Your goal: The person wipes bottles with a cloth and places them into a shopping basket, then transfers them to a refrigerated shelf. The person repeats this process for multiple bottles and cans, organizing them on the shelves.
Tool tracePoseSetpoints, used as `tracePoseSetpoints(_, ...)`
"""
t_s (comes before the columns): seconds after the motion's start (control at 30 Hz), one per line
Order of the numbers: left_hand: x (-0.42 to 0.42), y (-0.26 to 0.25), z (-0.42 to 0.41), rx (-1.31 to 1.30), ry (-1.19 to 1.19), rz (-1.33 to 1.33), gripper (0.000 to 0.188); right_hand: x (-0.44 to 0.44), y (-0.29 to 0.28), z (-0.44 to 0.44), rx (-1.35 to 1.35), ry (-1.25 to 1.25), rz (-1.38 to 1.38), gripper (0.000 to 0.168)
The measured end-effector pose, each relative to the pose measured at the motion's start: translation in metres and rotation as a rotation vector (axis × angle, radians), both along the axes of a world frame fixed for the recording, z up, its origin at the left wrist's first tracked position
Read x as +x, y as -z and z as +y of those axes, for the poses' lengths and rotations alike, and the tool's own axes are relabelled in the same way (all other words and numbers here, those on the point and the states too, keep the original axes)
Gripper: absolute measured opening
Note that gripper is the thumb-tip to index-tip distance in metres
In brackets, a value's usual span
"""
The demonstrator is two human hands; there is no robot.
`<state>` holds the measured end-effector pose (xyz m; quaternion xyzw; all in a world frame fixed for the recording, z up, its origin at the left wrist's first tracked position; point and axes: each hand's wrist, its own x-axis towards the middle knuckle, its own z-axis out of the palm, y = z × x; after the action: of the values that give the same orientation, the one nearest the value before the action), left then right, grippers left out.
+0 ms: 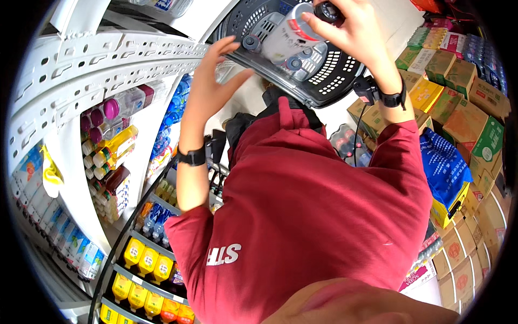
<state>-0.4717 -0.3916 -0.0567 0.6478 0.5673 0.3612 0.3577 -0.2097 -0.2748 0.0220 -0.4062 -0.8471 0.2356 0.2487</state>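
Note:
My right hand (352,30) grips a clear cylindrical plastic container (289,36) with a red band and dark print. The thumb presses on its upper rim. Beside the fingers is a round black cap (328,13); I cannot tell whether it belongs to this container. The container is tilted over a black plastic basket (323,91) with slotted walls. Inside the basket are bottles with dark round caps (294,63), partly hidden by the container. My left hand (218,79) holds nothing, its fingers apart, near the basket's left corner and the white shelf frame.
White perforated metal shelf rails (117,50) run along the left. Bottles of yellow drink (115,148) and yellow packs (147,261) fill shelves there. Cardboard cartons (465,117) are stacked at right, with a blue bag (443,164) beside them. A black cable (356,133) hangs from my right wrist device.

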Motion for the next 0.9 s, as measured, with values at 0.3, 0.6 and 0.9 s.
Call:
tracePoseSetpoints(0.3,-0.043,0.015,-0.038,-0.157,-0.341,-0.1,0.035,0.069,0.189,0.064,0.07,0.224,-0.38,0.031)
tracePoseSetpoints(0.6,-0.048,0.011,-0.06,-0.209,-0.47,-0.059,0.03,0.065,0.36,0.087,-0.408,0.137,-0.603,0.036)
tracePoseSetpoints(0.9,-0.054,0.011,-0.083,-0.225,-0.541,-0.046,0.025,0.054,0.412,0.082,-0.595,0.059,-0.661,0.051)
